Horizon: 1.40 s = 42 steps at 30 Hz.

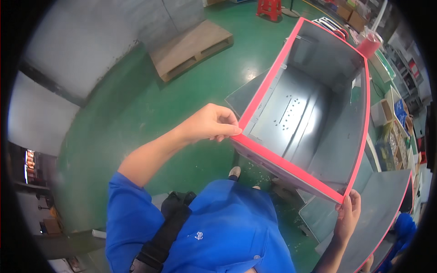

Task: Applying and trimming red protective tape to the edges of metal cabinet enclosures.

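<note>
A large open metal box (314,104) with a grey interior stands in front of me, to the right. A bright red-pink strip (287,166) runs along its rim. My left hand (216,123) is closed at the near left corner, thumb and fingers pinching the red edge. At the near right corner my right hand (348,212) pinches the rim between thumb and fingers. Small holes and a long groove show on the box's inner panel. What lies under my fingertips is hidden.
A wooden pallet (191,48) lies on the green floor (114,123) at the far left. Beyond stands a red stool (269,9). A red cylinder (369,44) sits by the box's far right corner. A red-edged grey panel (368,214) and a person's blue sleeve (404,230) are at right.
</note>
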### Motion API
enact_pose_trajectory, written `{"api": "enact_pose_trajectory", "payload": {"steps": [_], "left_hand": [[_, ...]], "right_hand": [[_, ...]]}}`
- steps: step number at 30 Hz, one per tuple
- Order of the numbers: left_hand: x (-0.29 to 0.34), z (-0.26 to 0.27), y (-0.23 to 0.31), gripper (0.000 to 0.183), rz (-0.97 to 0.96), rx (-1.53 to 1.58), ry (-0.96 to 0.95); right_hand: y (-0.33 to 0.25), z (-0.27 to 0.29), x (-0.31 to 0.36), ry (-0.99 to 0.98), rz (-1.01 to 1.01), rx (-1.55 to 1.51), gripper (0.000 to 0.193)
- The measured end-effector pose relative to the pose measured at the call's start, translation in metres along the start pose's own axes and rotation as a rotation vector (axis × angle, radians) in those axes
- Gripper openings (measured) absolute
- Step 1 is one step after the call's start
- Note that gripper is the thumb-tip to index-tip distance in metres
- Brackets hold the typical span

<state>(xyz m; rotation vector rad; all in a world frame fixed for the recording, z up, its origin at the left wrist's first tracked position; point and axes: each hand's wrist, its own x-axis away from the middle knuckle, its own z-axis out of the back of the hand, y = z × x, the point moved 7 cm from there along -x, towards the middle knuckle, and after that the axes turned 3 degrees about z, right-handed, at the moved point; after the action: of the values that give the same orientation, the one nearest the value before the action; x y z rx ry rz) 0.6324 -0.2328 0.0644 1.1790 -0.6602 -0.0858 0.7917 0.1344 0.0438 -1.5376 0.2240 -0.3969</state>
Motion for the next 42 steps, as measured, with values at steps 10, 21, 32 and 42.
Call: {"api": "enact_pose_trajectory", "payload": {"steps": [10, 21, 32, 42], "left_hand": [[-0.003, 0.001, 0.000, 0.019, -0.050, -0.026, -0.059], [-0.004, 0.001, -0.006, 0.014, -0.102, 0.015, -0.065], [-0.005, 0.001, -0.005, 0.013, -0.133, 0.018, -0.088], [-0.004, -0.002, -0.004, 0.012, -0.249, -0.035, -0.026]], "right_hand": [[0.008, 0.004, 0.001, -0.026, 0.001, -0.041, 0.021], [0.009, 0.004, 0.002, -0.014, 0.010, -0.044, 0.021], [0.010, 0.003, 0.002, -0.034, 0.020, -0.056, 0.019], [0.012, 0.007, 0.004, -0.011, 0.003, -0.064, 0.020]]}}
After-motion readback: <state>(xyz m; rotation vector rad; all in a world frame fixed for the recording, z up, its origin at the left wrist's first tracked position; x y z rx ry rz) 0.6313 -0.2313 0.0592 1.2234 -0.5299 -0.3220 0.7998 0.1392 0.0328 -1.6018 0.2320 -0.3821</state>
